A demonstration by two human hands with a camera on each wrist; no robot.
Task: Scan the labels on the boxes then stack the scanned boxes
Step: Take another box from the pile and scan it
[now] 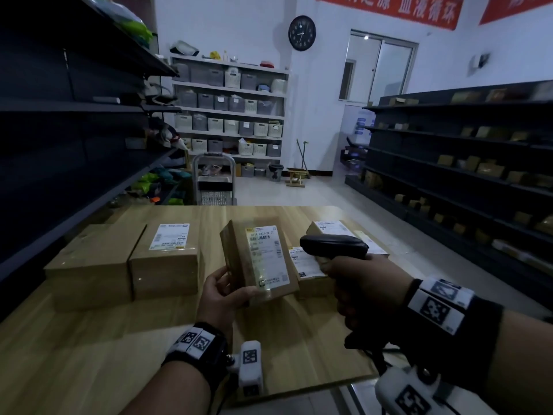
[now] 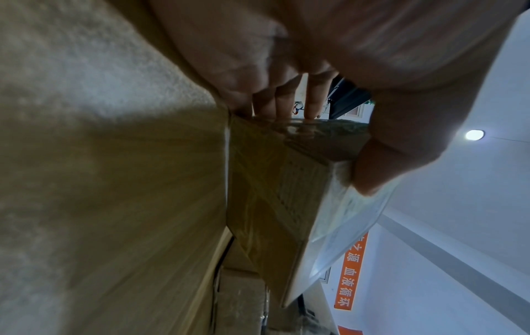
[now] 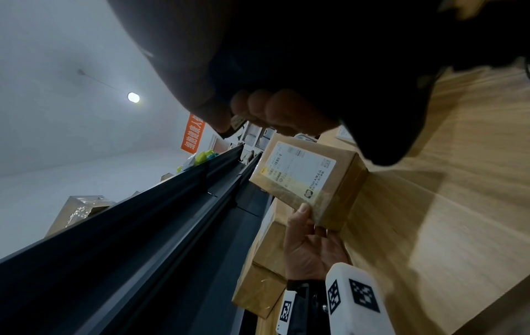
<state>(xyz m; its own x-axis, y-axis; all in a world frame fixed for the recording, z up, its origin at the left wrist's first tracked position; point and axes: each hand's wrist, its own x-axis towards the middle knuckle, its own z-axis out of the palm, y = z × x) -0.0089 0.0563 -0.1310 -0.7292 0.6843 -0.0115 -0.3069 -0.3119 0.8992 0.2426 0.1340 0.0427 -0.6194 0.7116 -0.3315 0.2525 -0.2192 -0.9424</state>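
My left hand (image 1: 223, 290) grips a small brown cardboard box (image 1: 263, 260) by its lower left corner and holds it tilted above the wooden table (image 1: 89, 339), white label facing me. In the left wrist view the thumb (image 2: 381, 163) presses the box (image 2: 275, 192) on its label side. The right hand (image 1: 362, 283) grips a black barcode scanner (image 1: 333, 245) just right of the box, its head level with the label. The right wrist view shows the same box (image 3: 312, 179) with the left hand (image 3: 309, 247) under it.
Two larger boxes (image 1: 125, 262) stand side by side at the table's left, one bearing a label. More labelled boxes (image 1: 335, 259) lie behind the scanner on the right. Dark shelving (image 1: 466, 163) lines both sides of the room; a cart (image 1: 214, 181) stands beyond the table.
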